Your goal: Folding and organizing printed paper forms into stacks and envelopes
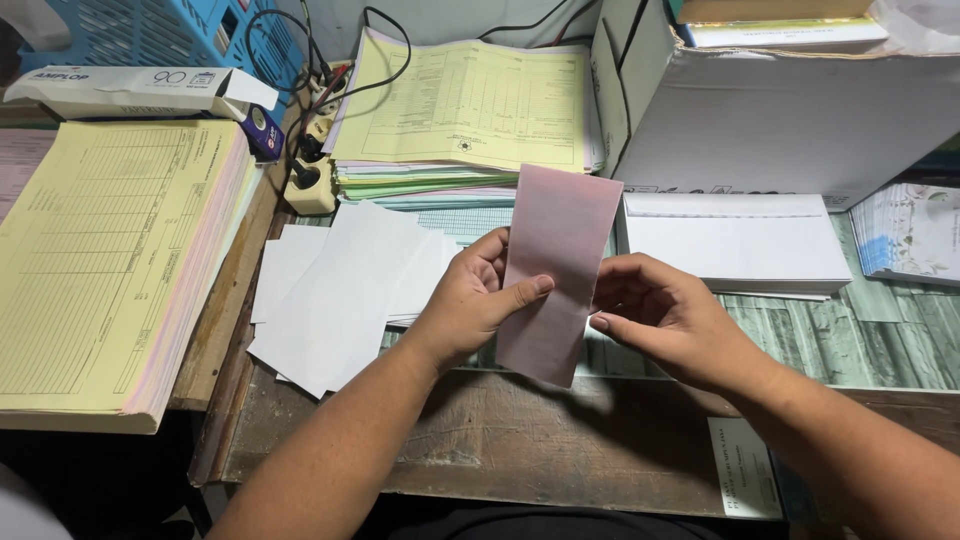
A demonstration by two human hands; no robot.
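We noted the folded pink paper slip (556,270) held upright above the counter (520,440), between both hands. The left hand (470,300) was clamped on its left edge, thumb across the front; the right hand (660,315) pinched its right edge. We judged the step to be folding or creasing the slip; the next move seemed to call for an even press along the fold. Loose white sheets (340,290) lay just left, white envelopes (735,245) right.

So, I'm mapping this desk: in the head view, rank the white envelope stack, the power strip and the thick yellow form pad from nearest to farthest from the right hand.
1. White envelope stack, just behind the right hand.
2. Power strip, back left.
3. Thick yellow form pad, far left.
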